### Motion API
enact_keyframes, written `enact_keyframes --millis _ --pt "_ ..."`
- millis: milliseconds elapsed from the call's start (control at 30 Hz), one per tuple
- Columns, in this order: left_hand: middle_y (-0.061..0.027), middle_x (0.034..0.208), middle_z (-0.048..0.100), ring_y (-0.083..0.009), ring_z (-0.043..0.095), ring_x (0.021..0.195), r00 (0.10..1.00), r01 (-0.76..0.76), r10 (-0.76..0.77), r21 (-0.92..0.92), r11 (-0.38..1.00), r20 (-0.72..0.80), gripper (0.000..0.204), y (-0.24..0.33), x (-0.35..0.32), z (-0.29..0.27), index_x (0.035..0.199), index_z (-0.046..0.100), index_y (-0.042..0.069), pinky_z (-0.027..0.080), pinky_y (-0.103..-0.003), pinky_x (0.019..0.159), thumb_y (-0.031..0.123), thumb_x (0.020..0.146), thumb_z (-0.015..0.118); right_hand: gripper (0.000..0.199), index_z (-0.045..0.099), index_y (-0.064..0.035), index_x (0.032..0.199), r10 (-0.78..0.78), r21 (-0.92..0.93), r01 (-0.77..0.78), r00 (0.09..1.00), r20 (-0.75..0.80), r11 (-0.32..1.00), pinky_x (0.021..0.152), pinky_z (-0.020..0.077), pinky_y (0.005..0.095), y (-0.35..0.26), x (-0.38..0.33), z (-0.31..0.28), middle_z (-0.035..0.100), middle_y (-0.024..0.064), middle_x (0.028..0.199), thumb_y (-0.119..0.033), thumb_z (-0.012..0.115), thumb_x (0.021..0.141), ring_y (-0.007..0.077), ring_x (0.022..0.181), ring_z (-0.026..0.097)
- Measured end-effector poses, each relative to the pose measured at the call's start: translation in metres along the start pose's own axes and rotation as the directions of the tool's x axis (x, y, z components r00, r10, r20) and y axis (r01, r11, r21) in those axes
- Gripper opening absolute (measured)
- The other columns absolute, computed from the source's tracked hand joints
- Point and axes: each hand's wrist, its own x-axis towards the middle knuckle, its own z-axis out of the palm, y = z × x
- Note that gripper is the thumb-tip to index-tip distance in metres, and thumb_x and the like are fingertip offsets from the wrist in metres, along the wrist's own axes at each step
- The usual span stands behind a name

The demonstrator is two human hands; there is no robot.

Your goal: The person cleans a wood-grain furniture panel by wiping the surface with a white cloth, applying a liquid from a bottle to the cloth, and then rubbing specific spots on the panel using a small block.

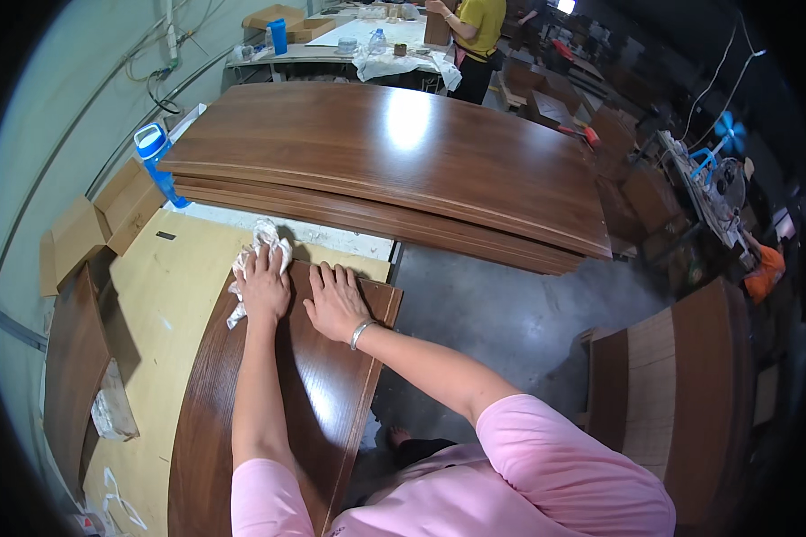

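Observation:
A dark brown wood-grain panel [321, 394] lies lengthwise before me on a pale yellow worktable [152, 331]. At the panel's far end, my left hand [265, 291] is closed over a crumpled white cloth [267, 235], with part of the cloth hanging past the panel's left edge. My right hand [338, 307] rests flat on the same panel, close to its far right corner. Its fingers are spread and it holds nothing. What the left palm covers is hidden.
Just beyond is a stack of brown panels [313, 125]. A blue bottle [159, 161] stands at its left end, near an open cardboard box [107, 219]. More panels lean at left [73, 358] and right [703, 376]. A person in yellow [479, 31] stands at a far table.

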Motion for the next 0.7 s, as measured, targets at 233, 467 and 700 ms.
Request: enact_keyframes --millis 233,467,700 --pt "-0.0087 0.154 0.039 -0.0339 0.036 0.141 0.978 0.209 -0.209 0.043 0.977 -0.005 0.053 -0.009 -0.032 -0.005 0.144 0.047 0.016 0.028 -0.063 0.111 0.027 0.093 0.055 0.062 0.046 0.0056 0.136 0.011 -0.024 -0.009 0.996 0.09 1.0 0.108 0.0341 0.051 0.002 0.002 -0.009 0.049 0.0247 0.133 -0.034 0.058 0.09 0.0375 0.119 0.049" --pt "-0.0103 0.157 0.035 -0.0357 0.034 0.142 0.907 0.419 -0.42 0.079 0.905 0.006 0.055 -0.076 -0.136 -0.034 0.146 0.047 0.015 0.025 -0.061 0.113 0.025 0.092 0.055 0.064 0.043 0.0038 0.139 0.019 -0.053 -0.011 0.99 0.143 0.999 0.108 0.033 0.0515 0.001 0.007 -0.003 0.048 0.0244 0.135 -0.036 0.056 0.091 0.0367 0.121 0.048" --pt "-0.0147 0.149 0.045 -0.0386 0.043 0.135 0.801 0.598 -0.578 0.227 0.769 -0.152 0.05 -0.168 -0.326 -0.074 0.141 0.053 0.013 0.033 -0.053 0.11 0.024 0.092 0.054 0.033 0.06 -0.0008 0.103 -0.076 -0.061 0.076 0.997 0.001 0.995 0.086 0.0499 0.0499 0.004 0.007 -0.003 0.064 0.0189 0.105 -0.029 0.058 0.086 0.0353 0.098 0.062"
